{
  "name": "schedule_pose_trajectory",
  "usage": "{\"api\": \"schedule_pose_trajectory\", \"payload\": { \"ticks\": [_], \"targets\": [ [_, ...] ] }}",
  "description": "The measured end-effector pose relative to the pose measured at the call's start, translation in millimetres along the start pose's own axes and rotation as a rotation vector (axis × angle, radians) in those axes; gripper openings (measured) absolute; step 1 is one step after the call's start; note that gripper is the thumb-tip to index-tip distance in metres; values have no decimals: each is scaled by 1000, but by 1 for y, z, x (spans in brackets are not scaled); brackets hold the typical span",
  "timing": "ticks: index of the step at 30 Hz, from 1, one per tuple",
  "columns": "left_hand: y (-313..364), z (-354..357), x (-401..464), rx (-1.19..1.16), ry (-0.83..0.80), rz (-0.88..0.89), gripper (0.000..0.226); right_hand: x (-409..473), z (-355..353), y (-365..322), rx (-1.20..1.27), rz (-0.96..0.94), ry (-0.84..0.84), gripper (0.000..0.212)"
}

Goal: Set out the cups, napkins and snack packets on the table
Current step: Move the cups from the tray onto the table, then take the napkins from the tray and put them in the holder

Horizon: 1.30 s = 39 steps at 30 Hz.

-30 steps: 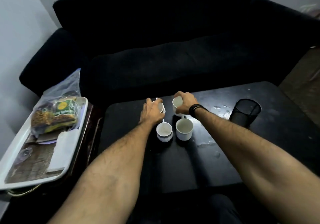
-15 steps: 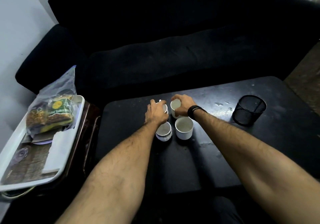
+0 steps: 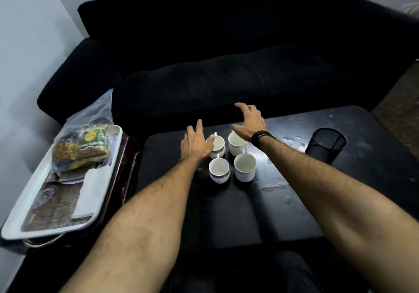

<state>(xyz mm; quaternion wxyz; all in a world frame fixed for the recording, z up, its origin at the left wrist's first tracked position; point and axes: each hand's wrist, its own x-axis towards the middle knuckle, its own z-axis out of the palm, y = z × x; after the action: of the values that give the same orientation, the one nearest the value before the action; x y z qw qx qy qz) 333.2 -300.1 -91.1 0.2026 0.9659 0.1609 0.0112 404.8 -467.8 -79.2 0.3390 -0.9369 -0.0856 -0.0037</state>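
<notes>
Centre: four cups [image 3: 230, 156] stand clustered, narrow gaps between them.
Near edge: tabletop [image 3: 238, 213] bare in front of the cluster.
Right: mesh holder [image 3: 326, 144] stands apart from the cups; open tabletop between.
Left: tray [image 3: 34, 224] beside the tabletop, carrying snack bag [image 3: 84, 140] and napkins [image 3: 90, 193].
Far side: sofa [image 3: 226, 77] borders the tabletop edge.

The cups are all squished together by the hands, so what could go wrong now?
1. The four cups stand close together; the left hand sits right beside the far-left one and could knock it into its neighbours.
2. The right hand hovers open above the far-right cup, and its wrist could clip the rim when pulling back.
3. The table shows wet-looking spots, so napkins from the tray might get damp.
</notes>
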Motion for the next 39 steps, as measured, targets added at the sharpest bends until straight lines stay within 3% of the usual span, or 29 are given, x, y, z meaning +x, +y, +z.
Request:
{"api": "schedule_pose_trajectory", "payload": {
  "ticks": [3,6,15,21,27,31,39],
  "targets": [
    [-17,-26,-8,-12,41,-24,73,-3,-12,-24,60,31,67,68],
    [-38,-51,-21,3,64,-56,72,-13,-10,-52,40,6,31,68],
    [-131,-117,-88,18,117,-213,72,-73,66,-165,-54,-157,-261,73],
    [-214,-143,-131,20,188,-334,59,-118,132,-240,-93,-303,-440,71],
    [-274,-138,-153,47,126,-494,54,-147,193,-275,-111,-372,-554,65],
    [-289,-135,-146,-51,47,-625,54,-155,222,-282,-121,-355,-545,63],
    [-292,-122,-122,-469,108,-842,54,-155,241,-271,-19,-337,-520,57]
  ]
}}
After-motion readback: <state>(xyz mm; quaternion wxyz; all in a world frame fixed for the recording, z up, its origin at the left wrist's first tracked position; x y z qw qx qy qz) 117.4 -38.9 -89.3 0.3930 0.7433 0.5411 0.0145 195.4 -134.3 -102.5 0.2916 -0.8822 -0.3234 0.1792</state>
